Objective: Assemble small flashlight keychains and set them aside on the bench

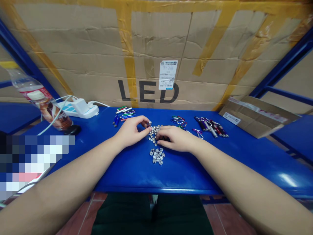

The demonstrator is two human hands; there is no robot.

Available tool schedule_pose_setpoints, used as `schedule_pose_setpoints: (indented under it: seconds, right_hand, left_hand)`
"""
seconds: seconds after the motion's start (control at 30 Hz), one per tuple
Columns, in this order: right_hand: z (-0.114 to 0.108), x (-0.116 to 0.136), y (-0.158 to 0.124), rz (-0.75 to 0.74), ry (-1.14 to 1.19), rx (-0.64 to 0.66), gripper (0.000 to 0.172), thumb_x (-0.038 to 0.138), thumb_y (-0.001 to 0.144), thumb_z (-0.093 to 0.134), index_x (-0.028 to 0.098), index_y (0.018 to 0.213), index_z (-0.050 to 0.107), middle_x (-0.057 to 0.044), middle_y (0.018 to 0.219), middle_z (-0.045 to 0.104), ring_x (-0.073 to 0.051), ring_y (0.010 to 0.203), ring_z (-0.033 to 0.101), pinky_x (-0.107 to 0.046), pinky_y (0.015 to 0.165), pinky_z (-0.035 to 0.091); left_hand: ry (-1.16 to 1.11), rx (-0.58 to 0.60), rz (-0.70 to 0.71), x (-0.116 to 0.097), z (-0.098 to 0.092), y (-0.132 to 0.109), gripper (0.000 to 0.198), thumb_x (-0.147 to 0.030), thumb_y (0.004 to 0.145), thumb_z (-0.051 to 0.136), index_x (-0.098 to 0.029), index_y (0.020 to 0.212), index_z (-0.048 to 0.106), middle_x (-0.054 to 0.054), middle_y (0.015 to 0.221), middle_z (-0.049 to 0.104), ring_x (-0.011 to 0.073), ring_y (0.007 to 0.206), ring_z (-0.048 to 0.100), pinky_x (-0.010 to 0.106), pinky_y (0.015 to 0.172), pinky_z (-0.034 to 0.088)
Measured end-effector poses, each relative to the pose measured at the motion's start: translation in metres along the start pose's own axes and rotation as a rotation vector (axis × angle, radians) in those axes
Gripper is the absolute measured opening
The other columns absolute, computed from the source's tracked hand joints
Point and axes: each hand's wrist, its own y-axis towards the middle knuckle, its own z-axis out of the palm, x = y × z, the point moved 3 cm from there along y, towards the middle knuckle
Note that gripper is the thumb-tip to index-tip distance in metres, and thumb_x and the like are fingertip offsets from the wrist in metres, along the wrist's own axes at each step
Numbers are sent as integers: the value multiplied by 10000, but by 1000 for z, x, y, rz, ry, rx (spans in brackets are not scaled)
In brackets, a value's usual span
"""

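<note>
Between the thumb and fingers of my left hand is a small silvery cylinder, held above the blue tabletop. Loose round button cells lie in a pile just below it. My right hand reaches into the right side of this pile, fingers curled and thumb low; whatever its fingertips grip is hidden. Closer to the front edge sits a second cluster of silver slotted end caps, which neither hand touches.
Coloured metal tubes lie at the back left. Carabiners and finished-looking small torches lie at the back right, near a cardboard box. On the left are a power strip and a bottle. A large carton walls the back.
</note>
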Motion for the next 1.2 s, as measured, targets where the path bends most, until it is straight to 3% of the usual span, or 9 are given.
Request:
schedule_pose_setpoints:
  seconds: [1.2]
  right_hand:
    - [0, -1, 1, 29, -6, -23, 86, 169, 953, 664, 160, 1018, 718, -86, 1025, 704, -223, 969, 674, -355, 894, 528]
  left_hand:
    - [-32, 0, -1, 2, 2, 0, 181, -322, 865, 713, -177, 966, 675, 30, 845, 734, 192, 792, 706, 335, 782, 573]
